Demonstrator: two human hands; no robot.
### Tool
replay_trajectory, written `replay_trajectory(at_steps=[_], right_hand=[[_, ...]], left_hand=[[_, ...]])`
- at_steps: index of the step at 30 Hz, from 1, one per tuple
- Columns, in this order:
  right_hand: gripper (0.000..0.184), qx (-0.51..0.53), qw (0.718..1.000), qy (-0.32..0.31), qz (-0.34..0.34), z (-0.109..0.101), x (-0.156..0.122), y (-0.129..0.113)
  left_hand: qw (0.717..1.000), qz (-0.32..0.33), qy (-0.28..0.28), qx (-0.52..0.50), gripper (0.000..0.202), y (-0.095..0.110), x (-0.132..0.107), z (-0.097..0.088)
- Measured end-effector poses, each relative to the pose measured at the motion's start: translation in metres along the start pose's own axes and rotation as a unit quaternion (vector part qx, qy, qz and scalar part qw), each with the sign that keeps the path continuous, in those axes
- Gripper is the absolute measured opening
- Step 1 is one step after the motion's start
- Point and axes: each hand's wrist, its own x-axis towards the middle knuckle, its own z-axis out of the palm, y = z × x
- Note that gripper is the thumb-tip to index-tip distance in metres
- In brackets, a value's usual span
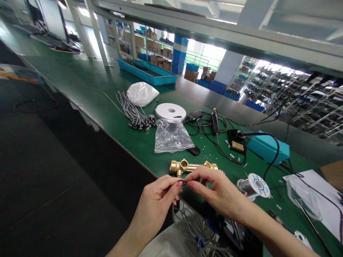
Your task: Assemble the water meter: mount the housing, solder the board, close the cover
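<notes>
Black, thin, ring-shaped loop (183, 181) sits between the left hand (158, 198) and the right hand (218, 191), thumb and fingertips of each pinched on it, near a gold-coloured brass pipe fitting (192, 166) on the green-topped workbench (91, 82).

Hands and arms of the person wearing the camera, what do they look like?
The left hand and right hand wear no gloves. The thumbnails look reddish, probably painted. No sleeves show on the forearms, and no watch or bracelet is visible.
</notes>
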Motion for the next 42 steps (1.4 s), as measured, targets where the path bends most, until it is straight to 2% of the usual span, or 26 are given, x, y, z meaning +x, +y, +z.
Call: replay_trajectory(at_steps=[4, 6, 8, 10, 12, 14, 16, 25, 32, 36, 42], right_hand=[[0.017, 0.061, 0.996, 0.015, 0.068, 0.004, -0.01, 0.001], [0.019, 0.089, 0.993, 0.001, 0.077, -0.001, -0.012, 0.005], [0.02, 0.063, 0.995, 0.01, 0.07, -0.013, -0.012, 0.014], [0.019, -0.052, 0.996, 0.056, 0.044, -0.028, -0.009, 0.027], [0.018, -0.231, 0.969, 0.087, 0.006, -0.041, -0.007, 0.043], [0.019, -0.37, 0.926, 0.071, -0.025, -0.049, -0.005, 0.057], [0.022, -0.43, 0.901, 0.038, -0.039, -0.049, -0.003, 0.065], [0.014, -0.479, 0.875, -0.033, -0.063, -0.037, 0.006, 0.059], [0.017, -0.46, 0.886, -0.033, -0.04, -0.034, 0.006, 0.064], [0.023, -0.443, 0.895, -0.027, -0.029, -0.032, -0.002, 0.062], [0.023, -0.424, 0.905, -0.022, -0.016, -0.034, -0.003, 0.058]], left_hand=[[1.0, 0.006, -0.024, 0.001, 0.021, 0.001, -0.002, 0.011], [1.0, 0.004, -0.02, -0.01, 0.021, 0.002, -0.003, 0.015], [1.0, 0.001, -0.004, -0.023, 0.025, 0.003, -0.003, 0.018], [1.0, -0.004, 0.013, -0.023, 0.029, 0.002, -0.002, 0.018], [1.0, -0.005, 0.014, -0.008, 0.029, -0.001, -0.003, 0.018], [1.0, -0.004, 0.001, 0.008, 0.028, -0.004, -0.004, 0.017], [1.0, -0.004, -0.011, 0.016, 0.026, -0.008, -0.005, 0.016], [0.998, -0.019, -0.026, 0.05, 0.028, -0.014, -0.003, 0.012], [0.997, -0.023, -0.034, 0.058, 0.029, -0.016, -0.005, 0.009], [0.997, -0.019, -0.035, 0.061, 0.028, -0.018, -0.006, 0.008], [0.997, -0.015, -0.036, 0.069, 0.027, -0.022, -0.005, 0.008]])
